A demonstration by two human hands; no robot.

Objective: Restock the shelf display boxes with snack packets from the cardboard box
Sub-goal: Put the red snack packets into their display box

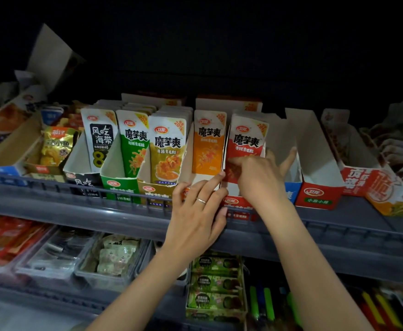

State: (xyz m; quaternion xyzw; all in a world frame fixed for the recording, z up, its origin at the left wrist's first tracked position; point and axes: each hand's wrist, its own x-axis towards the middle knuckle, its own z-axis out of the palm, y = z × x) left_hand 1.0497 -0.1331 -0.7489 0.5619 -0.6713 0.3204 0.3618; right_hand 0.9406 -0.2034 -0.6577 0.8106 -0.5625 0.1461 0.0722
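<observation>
Just right of the frame's centre, on the upper shelf (pixel 76 206), you are settling a stack of red packets (pixel 247 139) into the red display box (pixel 238 203). Your right hand (pixel 260 177) is pressing against the lower front of the foremost packet. Its fingers are spread and pinching nothing, and the little finger is reaching right towards the neighbouring box (pixel 315 151). Your left hand (pixel 195 213) is resting at the shelf's front rail. Its forefinger is lying straight, touching the white wall between the red box and the orange packets (pixel 209 142), and the other fingers are loosely bent, holding nothing.

As I judge it, the packets are standing loose. If you are letting go too quickly, the front ones may be tipping over the low front lip and dropping off the shelf. Pushing too hard may be sliding the light box backward, or bowing its thin side wall into the orange row.

The red packets are standing upright, their long axis running top to bottom of the frame. Their printed faces are turned towards you, with the logo end uppermost.
</observation>
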